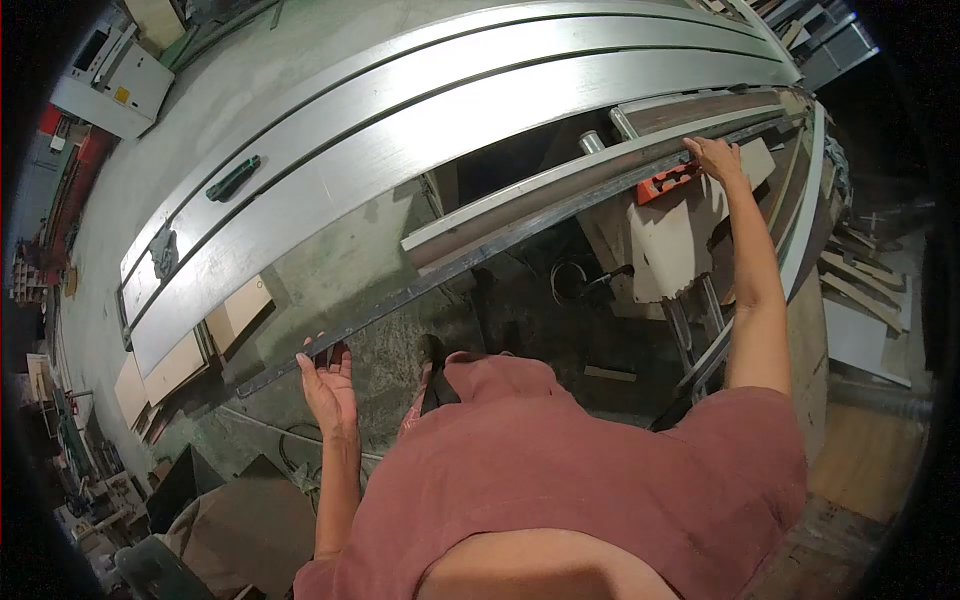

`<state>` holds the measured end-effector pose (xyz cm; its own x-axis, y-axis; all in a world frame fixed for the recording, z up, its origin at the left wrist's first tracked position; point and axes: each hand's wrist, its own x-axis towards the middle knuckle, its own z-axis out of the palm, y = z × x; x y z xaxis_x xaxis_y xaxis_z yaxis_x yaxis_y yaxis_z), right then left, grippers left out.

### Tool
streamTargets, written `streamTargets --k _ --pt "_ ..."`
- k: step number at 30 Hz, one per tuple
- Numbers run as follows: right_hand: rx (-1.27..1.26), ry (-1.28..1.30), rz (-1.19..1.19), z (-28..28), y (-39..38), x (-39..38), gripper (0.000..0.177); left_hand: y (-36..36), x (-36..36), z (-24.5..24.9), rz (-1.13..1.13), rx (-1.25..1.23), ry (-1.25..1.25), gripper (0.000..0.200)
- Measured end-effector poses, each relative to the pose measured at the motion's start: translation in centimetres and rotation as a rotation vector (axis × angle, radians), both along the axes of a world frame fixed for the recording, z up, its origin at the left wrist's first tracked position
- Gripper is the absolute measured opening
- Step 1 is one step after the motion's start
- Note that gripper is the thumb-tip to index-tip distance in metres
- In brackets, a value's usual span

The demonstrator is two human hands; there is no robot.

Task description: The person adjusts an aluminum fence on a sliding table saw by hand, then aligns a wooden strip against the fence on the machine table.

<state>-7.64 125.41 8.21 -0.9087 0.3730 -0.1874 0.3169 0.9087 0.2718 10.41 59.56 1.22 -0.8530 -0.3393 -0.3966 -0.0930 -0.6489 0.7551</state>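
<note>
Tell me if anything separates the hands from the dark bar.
Nothing visible does: the left hand touches the long dark bar near one end, the right hand farther along. The red object is beside the right hand, not between.

A long, narrow, dark grey metal bar (pixel 440 277) stretches diagonally across the frame, its near end free at lower left, its far part reaching the upper right. It looks slim and flat-sided, in one unbroken length, its surface dull with paler scuffed patches.
</note>
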Motion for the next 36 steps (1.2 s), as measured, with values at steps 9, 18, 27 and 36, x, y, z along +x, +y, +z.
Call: streamTargets --k 9,18,27,36 --pt "0.01 -0.001 0.001 -0.5 5.5 -1.4 0.056 6.2 -0.9 -0.3 0.043 0.026 -0.005 0.042" --pt "-0.044 0.171 -0.023 -2.6 9.3 -1.1 0.057 12.3 -2.4 -0.1 0.026 0.091 0.055 0.039" --pt "-0.194 0.684 0.795 0.4 -9.5 2.6 0.045 19.2 -3.9 -0.1 -0.095 0.291 0.072 0.034" --pt "-0.561 0.479 1.023 -2.2 -22.6 7.3 0.045 24.0 -5.3 -0.1 -0.202 0.366 0.028 0.037"
